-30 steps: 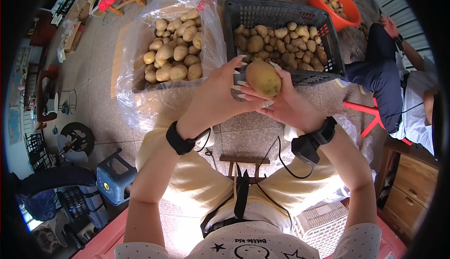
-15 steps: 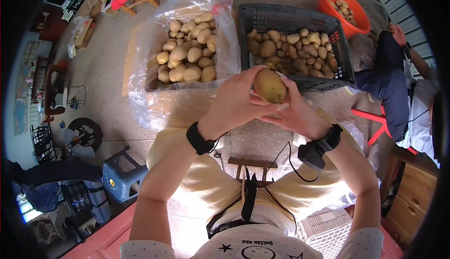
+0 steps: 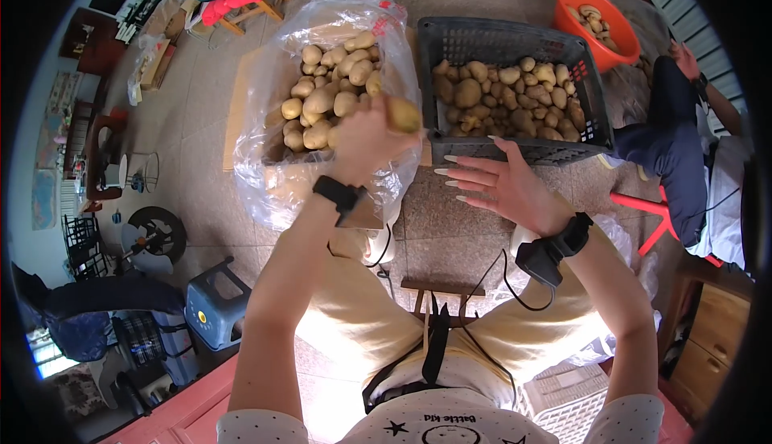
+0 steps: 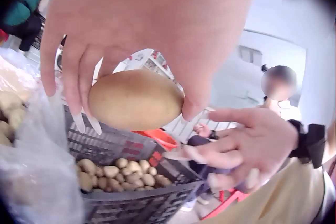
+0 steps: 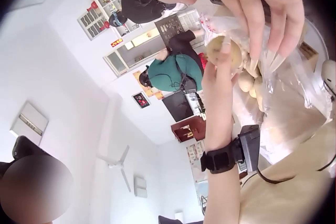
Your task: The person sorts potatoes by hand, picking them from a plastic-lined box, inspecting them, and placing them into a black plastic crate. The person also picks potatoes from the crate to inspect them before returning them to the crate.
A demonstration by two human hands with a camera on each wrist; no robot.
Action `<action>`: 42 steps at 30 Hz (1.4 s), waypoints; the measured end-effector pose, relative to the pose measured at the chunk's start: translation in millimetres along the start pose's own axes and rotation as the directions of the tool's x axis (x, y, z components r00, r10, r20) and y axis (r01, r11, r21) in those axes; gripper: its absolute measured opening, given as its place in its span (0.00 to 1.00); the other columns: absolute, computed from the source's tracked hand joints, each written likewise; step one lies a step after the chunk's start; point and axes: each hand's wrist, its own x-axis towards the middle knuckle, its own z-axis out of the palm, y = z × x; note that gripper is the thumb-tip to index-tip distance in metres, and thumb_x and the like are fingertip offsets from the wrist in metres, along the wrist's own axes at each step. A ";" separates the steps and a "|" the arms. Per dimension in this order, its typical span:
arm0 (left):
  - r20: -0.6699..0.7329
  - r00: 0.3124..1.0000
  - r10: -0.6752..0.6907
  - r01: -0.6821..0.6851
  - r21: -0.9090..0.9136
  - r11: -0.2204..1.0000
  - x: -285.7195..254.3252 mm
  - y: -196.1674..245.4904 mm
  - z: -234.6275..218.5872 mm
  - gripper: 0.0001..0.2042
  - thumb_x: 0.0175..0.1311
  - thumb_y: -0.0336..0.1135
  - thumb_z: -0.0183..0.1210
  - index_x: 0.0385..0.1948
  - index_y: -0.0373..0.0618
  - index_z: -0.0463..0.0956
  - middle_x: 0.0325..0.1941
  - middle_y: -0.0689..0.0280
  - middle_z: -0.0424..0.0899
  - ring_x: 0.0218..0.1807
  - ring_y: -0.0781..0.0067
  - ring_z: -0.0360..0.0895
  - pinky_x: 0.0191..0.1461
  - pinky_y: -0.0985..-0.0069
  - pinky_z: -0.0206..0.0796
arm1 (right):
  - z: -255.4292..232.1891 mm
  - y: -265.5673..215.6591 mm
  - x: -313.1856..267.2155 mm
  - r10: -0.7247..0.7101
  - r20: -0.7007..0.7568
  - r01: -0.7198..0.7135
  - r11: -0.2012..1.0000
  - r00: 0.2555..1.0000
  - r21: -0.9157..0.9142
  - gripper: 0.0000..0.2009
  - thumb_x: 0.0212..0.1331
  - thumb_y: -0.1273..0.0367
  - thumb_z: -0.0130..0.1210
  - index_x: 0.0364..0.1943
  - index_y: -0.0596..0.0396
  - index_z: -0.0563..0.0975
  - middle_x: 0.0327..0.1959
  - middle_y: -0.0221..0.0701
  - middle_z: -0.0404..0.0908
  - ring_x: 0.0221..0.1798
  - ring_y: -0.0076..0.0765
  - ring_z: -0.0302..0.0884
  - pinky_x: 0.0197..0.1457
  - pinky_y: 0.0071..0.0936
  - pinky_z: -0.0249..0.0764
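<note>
In the head view my left hand is over the near right part of a plastic-lined cardboard box, gripping a large potato. The left wrist view shows this potato pinched between thumb and fingers. Potatoes are heaped in the lined box. My right hand, holding nothing, has its fingers spread in front of a black plastic crate. Smaller potatoes cover the bottom of that crate.
An orange basin with pale pieces stands behind the crate, at the far right. Beside it sits a person on a red stool. A blue stool is at my left, and a white basket by my right side.
Both hands were together around the potato. The left hand has carried it leftward to the lined box, while the right hand has let go and stays near the crate with fingers spread.
</note>
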 end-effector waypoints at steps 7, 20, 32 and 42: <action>-0.119 0.985 0.124 -0.058 0.450 0.891 20.8 -74.9 38.2 0.33 0.47 0.43 0.67 0.57 0.43 0.66 0.56 0.58 0.73 0.58 0.57 0.71 0.59 0.58 0.65 | -1.7 -10.1 -2.4 -0.095 -0.049 0.089 0.990 0.994 -0.113 0.35 0.66 0.40 0.29 0.63 0.53 0.65 0.61 0.35 0.71 0.62 0.30 0.67 0.66 0.30 0.60; -0.014 0.979 0.206 -0.193 0.293 0.936 1.1 -9.1 20.2 0.18 0.58 0.42 0.59 0.46 0.40 0.76 0.41 0.55 0.82 0.48 0.55 0.78 0.48 0.59 0.70 | -15.0 -19.3 -7.2 -0.165 -0.156 0.126 0.964 0.974 -0.233 0.29 0.68 0.47 0.33 0.61 0.52 0.68 0.60 0.35 0.73 0.61 0.30 0.68 0.64 0.30 0.61; 0.241 0.711 0.661 -0.692 0.066 0.719 -91.4 72.3 50.9 0.10 0.59 0.38 0.56 0.38 0.43 0.76 0.28 0.64 0.77 0.35 0.62 0.77 0.43 0.66 0.66 | -43.6 -7.1 -0.6 -0.376 -0.201 0.219 0.813 0.905 -0.540 0.20 0.70 0.59 0.39 0.55 0.57 0.73 0.47 0.33 0.81 0.49 0.25 0.75 0.53 0.25 0.71; 0.335 0.698 0.633 -0.679 0.029 0.734 -118.8 85.7 2.3 0.15 0.59 0.40 0.58 0.45 0.44 0.75 0.35 0.66 0.76 0.45 0.66 0.74 0.55 0.67 0.64 | -25.8 17.3 -2.0 -0.180 -0.097 0.041 0.638 0.979 -0.769 0.16 0.70 0.64 0.44 0.55 0.55 0.74 0.47 0.30 0.81 0.54 0.26 0.74 0.56 0.28 0.69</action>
